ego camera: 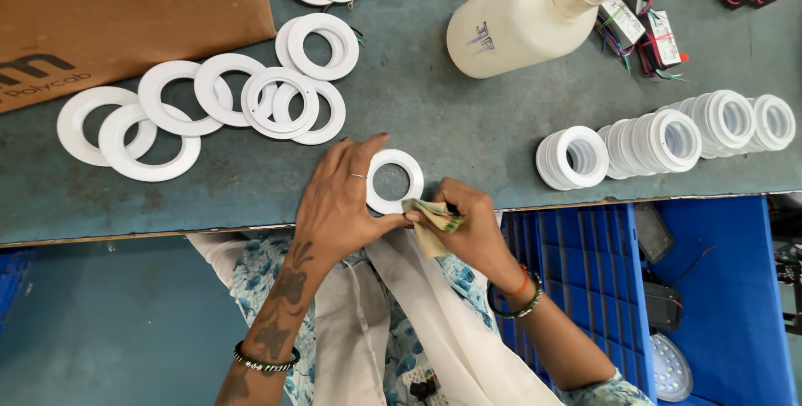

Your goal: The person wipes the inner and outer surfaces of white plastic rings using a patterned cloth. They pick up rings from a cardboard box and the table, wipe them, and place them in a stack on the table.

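The left hand (338,201) is pinching 1 white ring (394,181) steady at the table edge (167,235) while the right hand (468,226) is gripping a folded cloth (430,215) against its rim

Brown cardboard box (125,13) at top left

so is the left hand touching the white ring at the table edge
Touching. The head view shows the left hand lying over the white ring's left side, fingers on its rim and thumb at its lower edge.

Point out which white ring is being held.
The single white ring at the table's near edge, gripped by the left hand; every other ring lies loose or stacked, untouched.
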A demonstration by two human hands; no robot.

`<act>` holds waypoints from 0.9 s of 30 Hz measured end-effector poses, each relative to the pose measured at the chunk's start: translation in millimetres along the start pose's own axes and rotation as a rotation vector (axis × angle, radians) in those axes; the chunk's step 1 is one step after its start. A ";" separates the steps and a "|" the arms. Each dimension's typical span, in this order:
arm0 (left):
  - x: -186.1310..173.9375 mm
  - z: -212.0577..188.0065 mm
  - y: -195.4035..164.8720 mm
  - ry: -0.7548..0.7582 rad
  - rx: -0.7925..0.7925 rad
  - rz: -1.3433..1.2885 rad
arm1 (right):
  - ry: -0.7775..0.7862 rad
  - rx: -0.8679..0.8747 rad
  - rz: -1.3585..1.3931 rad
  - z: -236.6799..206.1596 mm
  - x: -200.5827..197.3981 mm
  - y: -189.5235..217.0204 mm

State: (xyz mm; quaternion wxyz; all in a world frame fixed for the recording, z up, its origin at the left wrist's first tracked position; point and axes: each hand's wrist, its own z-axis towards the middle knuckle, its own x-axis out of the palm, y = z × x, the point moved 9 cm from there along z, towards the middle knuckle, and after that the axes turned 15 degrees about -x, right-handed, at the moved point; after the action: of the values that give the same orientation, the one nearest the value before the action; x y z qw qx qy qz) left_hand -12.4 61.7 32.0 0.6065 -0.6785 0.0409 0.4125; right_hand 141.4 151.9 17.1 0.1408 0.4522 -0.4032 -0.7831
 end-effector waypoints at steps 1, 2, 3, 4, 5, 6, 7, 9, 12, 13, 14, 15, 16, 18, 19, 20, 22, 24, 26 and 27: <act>-1.4 -1.3 -3.3 0.004 0.025 -0.004 | -0.004 -0.007 0.045 -0.9 -3.7 -0.2; -3.0 -2.3 -6.4 0.005 0.048 -0.009 | -0.003 -0.015 0.090 -0.9 -7.6 -0.9; -4.6 -3.7 -8.7 0.007 0.067 -0.015 | -0.065 0.061 0.122 -2.1 -16.2 -9.9; -7.0 -5.6 -10.8 0.015 0.094 -0.044 | -0.128 0.140 0.154 -3.3 -24.8 -19.7; -9.8 -7.3 -12.1 0.023 0.121 -0.073 | -0.191 0.220 0.185 -5.6 -32.5 -29.0; -12.2 -8.8 -13.3 0.032 0.150 -0.103 | -0.195 0.203 0.181 -3.1 -36.3 -29.9; -9.9 -8.0 -10.3 0.069 0.125 -0.085 | -0.201 0.187 0.178 0.1 -38.9 -30.4; -2.9 -6.0 -4.1 0.143 0.072 -0.050 | -0.186 0.160 0.143 3.8 -37.3 -27.6; -2.8 -4.2 -5.7 0.103 0.105 -0.042 | -0.132 0.093 0.023 7.9 -17.4 -13.0; -1.1 -2.6 -1.4 0.113 0.055 -0.050 | -0.124 0.045 -0.040 8.1 -9.1 -4.0; 1.5 -1.2 2.2 0.125 0.005 -0.059 | -0.118 -0.001 -0.102 8.6 -2.6 4.4; 3.8 -0.2 5.8 0.138 -0.044 -0.069 | -0.118 -0.044 -0.155 8.8 1.3 11.5; 4.1 0.3 6.6 0.140 -0.057 -0.073 | -0.117 -0.085 -0.207 8.9 3.9 18.1; 3.6 1.7 8.2 0.143 -0.081 -0.081 | -0.104 -0.128 -0.252 12.1 4.0 22.7; 2.2 2.1 6.4 0.137 -0.059 -0.065 | -0.092 -0.130 -0.245 15.1 -0.7 20.6; 1.2 2.7 4.0 0.132 -0.035 -0.050 | -0.081 -0.131 -0.240 19.0 -5.7 17.8; 0.3 4.5 -1.0 0.122 0.006 -0.033 | -0.050 -0.144 -0.232 34.0 -12.6 8.9; -1.2 5.9 -4.8 0.111 0.043 -0.024 | -0.007 -0.189 -0.219 52.7 -15.2 1.9; 0.4 6.9 -3.3 0.129 0.020 -0.020 | 0.056 -0.266 -0.194 69.8 -12.3 -1.0; 1.1 6.7 -2.3 0.137 0.008 -0.017 | 0.079 -0.248 -0.175 76.6 -11.2 -6.5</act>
State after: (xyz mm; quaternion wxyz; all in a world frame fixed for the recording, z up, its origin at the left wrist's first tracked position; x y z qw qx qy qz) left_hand -13.9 68.6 33.7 0.6083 -0.7031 0.0780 0.3599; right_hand 85.6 201.3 39.2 0.1426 0.4953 -0.2567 -0.8176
